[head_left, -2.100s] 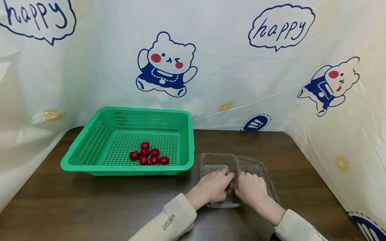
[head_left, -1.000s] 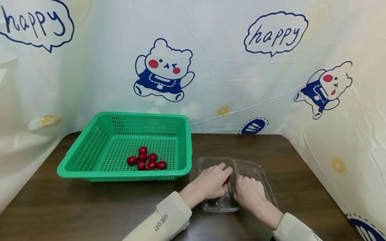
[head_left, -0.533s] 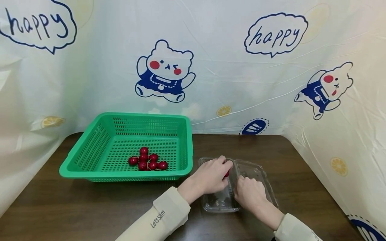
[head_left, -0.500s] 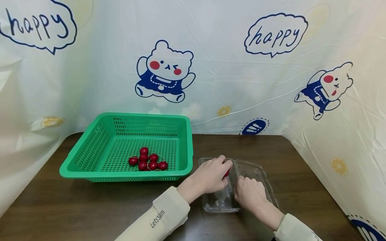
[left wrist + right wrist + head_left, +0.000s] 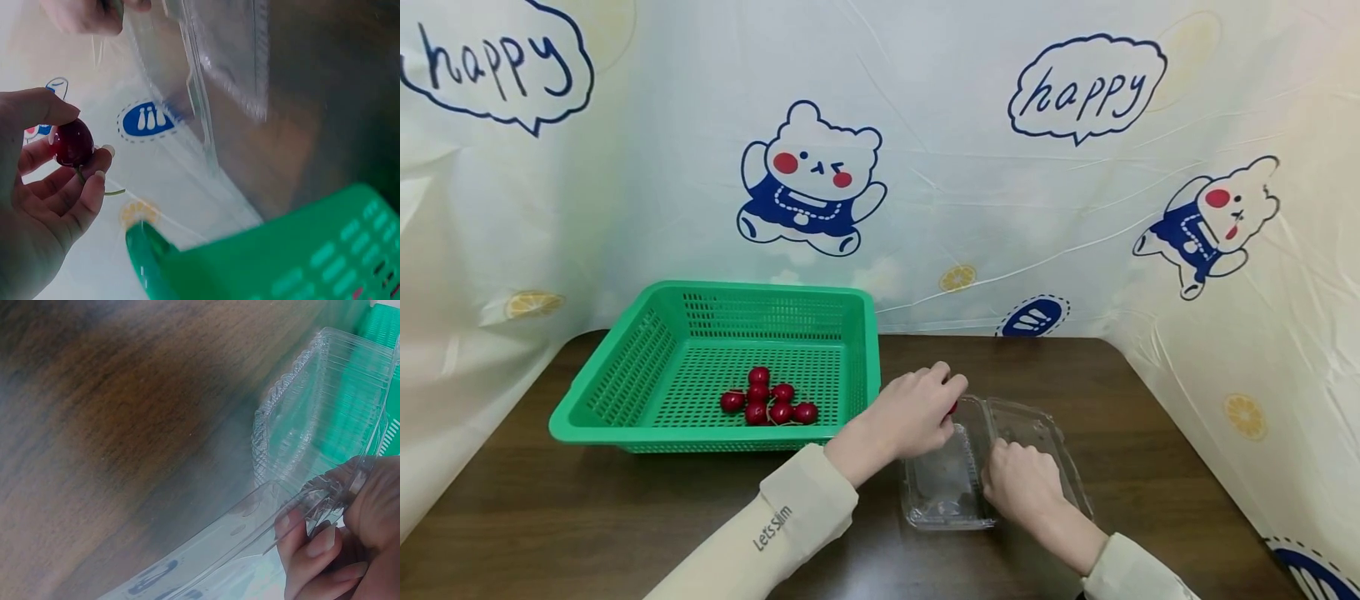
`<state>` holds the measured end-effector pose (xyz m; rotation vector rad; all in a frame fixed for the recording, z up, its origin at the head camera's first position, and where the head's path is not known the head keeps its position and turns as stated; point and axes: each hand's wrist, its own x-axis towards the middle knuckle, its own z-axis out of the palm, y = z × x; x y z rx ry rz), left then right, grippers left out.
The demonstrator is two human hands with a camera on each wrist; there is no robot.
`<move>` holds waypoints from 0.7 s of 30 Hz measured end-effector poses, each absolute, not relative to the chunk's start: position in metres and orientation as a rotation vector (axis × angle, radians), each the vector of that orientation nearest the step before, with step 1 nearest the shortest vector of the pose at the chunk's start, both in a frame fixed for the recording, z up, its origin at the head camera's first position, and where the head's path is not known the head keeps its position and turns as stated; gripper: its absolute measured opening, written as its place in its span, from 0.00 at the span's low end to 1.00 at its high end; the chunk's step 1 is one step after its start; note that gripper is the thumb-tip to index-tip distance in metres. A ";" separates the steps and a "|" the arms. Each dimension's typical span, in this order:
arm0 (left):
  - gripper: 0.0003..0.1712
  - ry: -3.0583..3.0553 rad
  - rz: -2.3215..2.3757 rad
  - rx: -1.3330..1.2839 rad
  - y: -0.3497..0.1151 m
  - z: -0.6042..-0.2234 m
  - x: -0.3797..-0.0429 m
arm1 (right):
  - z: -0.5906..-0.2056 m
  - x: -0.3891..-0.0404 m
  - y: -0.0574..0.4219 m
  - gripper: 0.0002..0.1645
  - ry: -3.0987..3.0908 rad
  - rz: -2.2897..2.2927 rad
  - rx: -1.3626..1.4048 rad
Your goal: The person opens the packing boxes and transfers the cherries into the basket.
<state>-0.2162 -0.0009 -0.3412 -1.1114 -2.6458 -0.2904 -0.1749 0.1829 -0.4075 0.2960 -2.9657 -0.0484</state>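
My left hand [image 5: 904, 421] pinches a dark red cherry [image 5: 73, 143] between thumb and fingers, its green stem [image 5: 114, 192] poking out in the left wrist view. The hand hovers over the far left part of a clear plastic clamshell box [image 5: 951, 523], beside the green basket. In the head view only a sliver of that cherry shows past the fingers. At the fold between the box and its opened lid [image 5: 1041, 427], my right hand [image 5: 1022, 483] grips the plastic; the right wrist view shows its fingers curled round the edge. No cherry shows in the box's visible part.
Left of the box stands a green perforated basket [image 5: 700, 434] with several cherries [image 5: 758, 393] clustered near its front. Both containers rest on a dark wooden table [image 5: 587, 517]. A printed white curtain [image 5: 940, 192] closes off the back and sides.
My left hand has risen out of the clamshell box with the cherry and shifted left and away from me, towards the basket. My right hand keeps its hold at the fold.
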 end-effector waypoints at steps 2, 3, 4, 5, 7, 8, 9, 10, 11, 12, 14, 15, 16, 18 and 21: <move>0.11 -2.638 -0.292 -1.104 -0.006 -0.338 -0.217 | -0.408 -0.175 0.183 0.12 -2.956 -0.038 0.301; 0.11 -2.634 -0.295 -1.099 -0.009 -0.336 -0.218 | -0.408 -0.175 0.183 0.12 -2.951 -0.034 0.303; 0.10 -2.629 -0.299 -1.095 -0.012 -0.335 -0.218 | -0.408 -0.175 0.183 0.12 -2.946 -0.032 0.304; 0.11 -2.626 -0.303 -1.089 -0.015 -0.333 -0.219 | -0.408 -0.175 0.183 0.12 -2.943 -0.032 0.305; 0.13 -2.625 -0.322 -1.072 -0.021 -0.328 -0.221 | -0.408 -0.174 0.183 0.12 -2.935 -0.036 0.306; 0.13 -2.628 -0.331 -1.061 -0.024 -0.326 -0.221 | -0.408 -0.174 0.182 0.12 -2.934 -0.038 0.307; 0.13 -2.635 -0.344 -1.051 -0.028 -0.323 -0.222 | -0.408 -0.174 0.182 0.12 -2.932 -0.040 0.310; 0.14 -2.643 -0.356 -1.038 -0.031 -0.320 -0.223 | -0.408 -0.174 0.181 0.12 -2.931 -0.041 0.313; 0.14 -2.649 -0.366 -1.025 -0.034 -0.317 -0.224 | -0.408 -0.174 0.181 0.12 -2.929 -0.042 0.316; 0.13 -2.654 -0.378 -1.012 -0.038 -0.315 -0.224 | -0.408 -0.174 0.181 0.12 -2.927 -0.044 0.318; 0.13 -2.668 -0.402 -0.991 -0.044 -0.310 -0.226 | -0.408 -0.174 0.180 0.12 -2.925 -0.044 0.319; 0.13 -2.674 -0.409 -0.979 -0.047 -0.308 -0.227 | -0.407 -0.174 0.180 0.12 -2.925 -0.045 0.319; 0.13 -2.680 -0.411 -0.970 -0.050 -0.306 -0.228 | -0.407 -0.174 0.180 0.12 -2.927 -0.047 0.317; 0.14 -2.698 -0.418 -0.954 -0.056 -0.304 -0.230 | -0.407 -0.174 0.180 0.12 -2.933 -0.050 0.314; 0.15 -2.730 -0.427 -0.922 -0.063 -0.303 -0.234 | -0.407 -0.174 0.181 0.12 -2.939 -0.052 0.306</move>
